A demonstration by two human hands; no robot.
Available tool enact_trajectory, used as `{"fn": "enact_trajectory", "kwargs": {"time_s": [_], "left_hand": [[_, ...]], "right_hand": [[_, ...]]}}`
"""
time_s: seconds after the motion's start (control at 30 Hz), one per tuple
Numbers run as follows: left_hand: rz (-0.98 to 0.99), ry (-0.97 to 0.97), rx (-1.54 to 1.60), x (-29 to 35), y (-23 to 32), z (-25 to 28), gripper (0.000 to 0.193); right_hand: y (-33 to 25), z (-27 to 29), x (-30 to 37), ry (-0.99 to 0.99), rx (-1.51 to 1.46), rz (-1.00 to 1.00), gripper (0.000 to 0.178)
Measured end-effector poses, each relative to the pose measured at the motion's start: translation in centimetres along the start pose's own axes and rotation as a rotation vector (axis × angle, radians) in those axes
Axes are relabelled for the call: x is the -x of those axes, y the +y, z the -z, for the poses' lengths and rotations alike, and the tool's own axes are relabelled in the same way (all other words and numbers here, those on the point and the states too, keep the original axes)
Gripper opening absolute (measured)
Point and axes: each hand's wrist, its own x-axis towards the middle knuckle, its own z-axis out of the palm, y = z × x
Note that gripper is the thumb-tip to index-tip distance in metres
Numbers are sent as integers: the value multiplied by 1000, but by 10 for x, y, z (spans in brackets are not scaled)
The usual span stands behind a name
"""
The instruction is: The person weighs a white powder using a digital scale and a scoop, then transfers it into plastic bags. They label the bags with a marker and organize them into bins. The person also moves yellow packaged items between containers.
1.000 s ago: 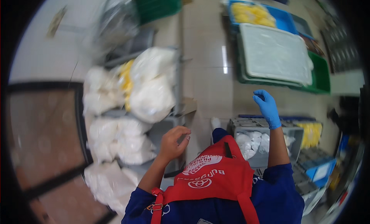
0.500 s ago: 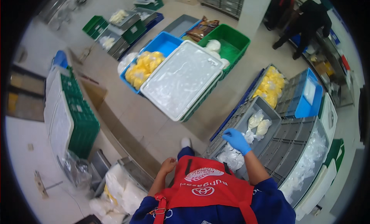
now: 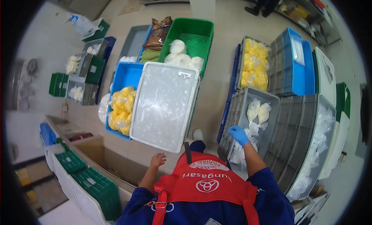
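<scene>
My bare left hand point(image 3: 158, 160) hangs beside my red apron point(image 3: 211, 178), its fingers loosely apart with nothing in them. The white lid point(image 3: 164, 103) of a stacked container lies just beyond it. To the right, my right hand point(image 3: 239, 135) wears a blue glove, fingers stretched toward the left, and no object shows in it. It is above the near-left side of a grey crate point(image 3: 272, 103). Pale, filled plastic bags point(image 3: 264, 113) lie at the crate's far end. Crumpled clear plastic bags point(image 3: 239, 153) are partly hidden under my right hand and forearm.
Yellow bags fill a blue crate point(image 3: 124, 72) and a grey crate point(image 3: 240, 80). White bundles sit in a green crate point(image 3: 205, 41). Grey crates point(image 3: 290, 136) are stacked at right. A cardboard box point(image 3: 91, 149) and green crates point(image 3: 97, 186) stand at left. A person's legs point(image 3: 267, 4) show far off.
My view has turned right, so the lidded stack now sits closer ahead of my left hand. The left hand has moved out from the apron. The gloved hand stays over the grey crate.
</scene>
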Motion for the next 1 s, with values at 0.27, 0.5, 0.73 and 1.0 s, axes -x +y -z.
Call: {"fn": "enact_trajectory", "kwargs": {"time_s": [0.27, 0.5, 0.73, 1.0], "left_hand": [[166, -153, -313, -9, 43, 31, 33], [168, -99, -298, 9, 105, -9, 30], [81, -66, -269, -43, 237, -88, 28], [-421, -339, -789, -178, 693, -329, 25]], "right_hand": [[114, 42, 61, 333, -515, -486, 21], [248, 19, 120, -109, -50, -523, 17], [253, 105, -71, -224, -414, -326, 29], [-59, 385, -354, 690, 70, -188, 38]]}}
